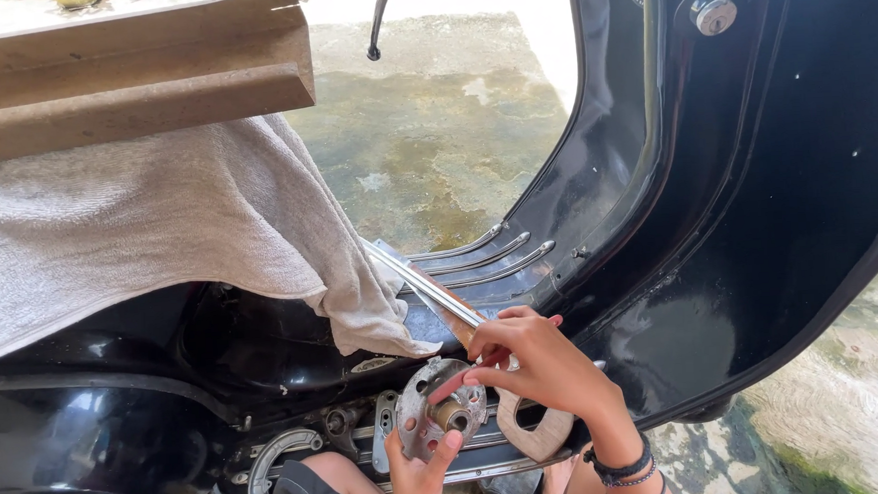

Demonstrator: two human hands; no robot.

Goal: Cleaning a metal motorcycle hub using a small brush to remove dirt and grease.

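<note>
Step in hand, as judged: a round perforated metal disc (438,409) with a brass-coloured hub is being positioned at the side of a black scooter body (720,262), low down near the footboard.

Left hand (419,471): the disc is supported from below, thumb and fingers closed on its lower rim. Right hand (540,364): fingers are pinched together at the disc's upper right edge, fingertips touching the face near the hub. Whether a small fastener is held in that pinch cannot be told; it is hidden by the fingers.

A flat tan plate with a cut-out (531,435) is seen just below the right hand, beside the disc. A long bright metal bar (423,283) runs diagonally from the towel edge down to behind the right hand; contact with the hand cannot be confirmed.

Next move, as judged: fine alignment is called for, with the disc kept square and steady by the left hand while the right-hand pinch works at the hub.

Edges and room:
- Grey towel (147,222) is draped over the seat area, its corner hanging close above the disc.
- Chrome footboard strips (479,255) lie just behind the bar.
- The curved leg shield closes the right side; room there is tight.
- Open wet concrete floor (433,127) is seen beyond, well apart.
- A rusty angle beam (129,73) sits on top of the towel, well apart from the hands.
</note>
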